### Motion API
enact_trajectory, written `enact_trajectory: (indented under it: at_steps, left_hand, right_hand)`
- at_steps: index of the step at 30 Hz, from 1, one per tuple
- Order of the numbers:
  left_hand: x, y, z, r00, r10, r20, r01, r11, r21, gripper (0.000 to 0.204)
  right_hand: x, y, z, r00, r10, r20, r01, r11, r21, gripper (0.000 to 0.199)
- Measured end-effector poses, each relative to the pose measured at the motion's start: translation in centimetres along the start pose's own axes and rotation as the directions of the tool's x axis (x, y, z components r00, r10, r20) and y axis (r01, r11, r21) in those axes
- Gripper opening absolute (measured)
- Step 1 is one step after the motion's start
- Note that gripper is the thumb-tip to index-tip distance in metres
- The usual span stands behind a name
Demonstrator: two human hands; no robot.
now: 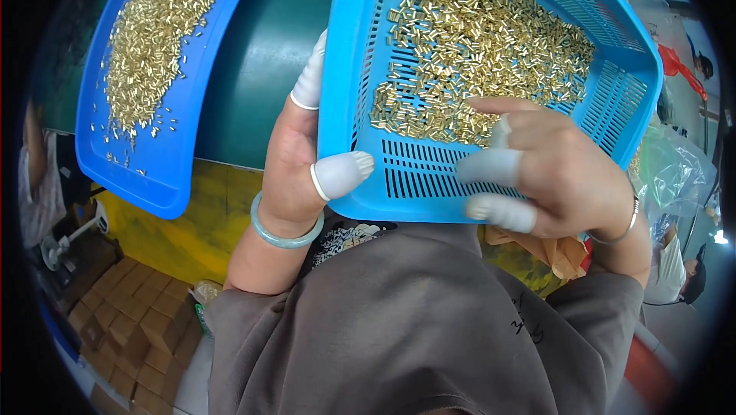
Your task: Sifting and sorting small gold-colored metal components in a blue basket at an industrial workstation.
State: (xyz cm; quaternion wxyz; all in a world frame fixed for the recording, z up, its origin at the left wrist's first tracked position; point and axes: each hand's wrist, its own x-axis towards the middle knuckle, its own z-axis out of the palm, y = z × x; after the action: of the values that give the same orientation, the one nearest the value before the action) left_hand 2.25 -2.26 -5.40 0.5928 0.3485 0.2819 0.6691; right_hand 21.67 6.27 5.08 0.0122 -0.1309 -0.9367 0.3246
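A light blue slotted plastic basket (341, 93) is tilted in front of me. Many small gold metal tubes (491, 47) lie across its floor, thickest toward the far side. My left hand (303, 143) grips the basket's left wall, thumb inside the near corner and fingers around the outside. White finger cots cover its thumb and a finger. My right hand (548, 162) is over the basket's near right part, fingers bent and apart, with an uncovered finger reaching to the tubes. Its other visible fingertips wear white cots. I see nothing held in it.
A darker blue tray (172, 177) with a heap of similar gold pieces (157, 39) stands at the left on a green table (261, 62). Stacked cartons (138, 323) and a white fan (65, 242) are lower left. Clear plastic bags (675, 170) and other people are at the right.
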Motion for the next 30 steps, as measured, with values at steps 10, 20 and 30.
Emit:
enact_trajectory:
  at_steps: [10, 20, 30]
  left_hand:
    - [0.5, 0.4, 1.0, 0.993, -0.055, -0.104, 0.053, 0.998, -0.022, 0.089]
    - [0.6, 0.3, 1.6, 0.986, -0.056, -0.159, 0.053, 0.998, -0.023, 0.089]
    - [0.5, 0.4, 2.1, 0.967, -0.054, -0.248, 0.057, 0.998, 0.005, 0.087]
  right_hand:
    - [-16.3, 0.9, -0.4, 0.148, 0.366, -0.919, -0.218, 0.918, 0.330, 0.040]
    - [-16.8, 4.0, 3.7, 0.088, 0.671, -0.736, -0.145, 0.740, 0.657, 0.047]
    - [-18.2, 5.0, 4.7, 0.152, 0.778, -0.609, 0.065, 0.607, 0.792, 0.036]
